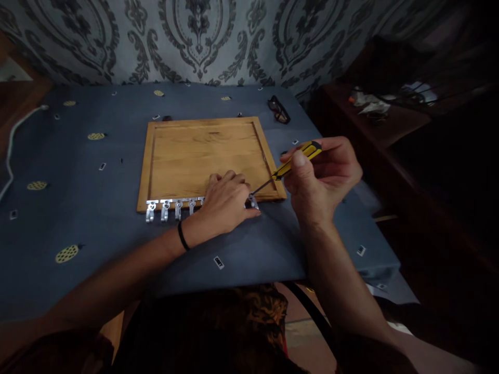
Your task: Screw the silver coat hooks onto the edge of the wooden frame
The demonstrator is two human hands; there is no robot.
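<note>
The right hand (323, 174) is up over the near right corner of the wooden board (202, 156), its fingers closed round the yellow-and-black handle of a screwdriver (290, 163). The tool's long axis slants from the handle, up and to the right, down and leftward to the tip, which sits just at the board's near edge. The left hand (226, 202) lies palm down there, touching the board, its fingers bent and close together over a row of metal hooks (171, 206). Whether they pinch the row or only press on it cannot be told. The row runs left to right along the board's near edge. Four or five hooks show to the left of the hand and one peeps out at its right – that last one lies directly under the screwdriver tip, so the tip meets the row right beside the left fingertips. Of the two hands, the left is the nearer to the hooks.

The desk (97, 218) is covered in blue-grey cloth strewn with yellow perforated discs (67, 253) and small black-and-white tags (219, 262) (their marks are too small to read). A pair of glasses (278, 110) lies beyond the board's far right corner, and a white cord (13, 140) trails along the left. No brand or writing is legible anywhere, the screwdriver handle included.
</note>
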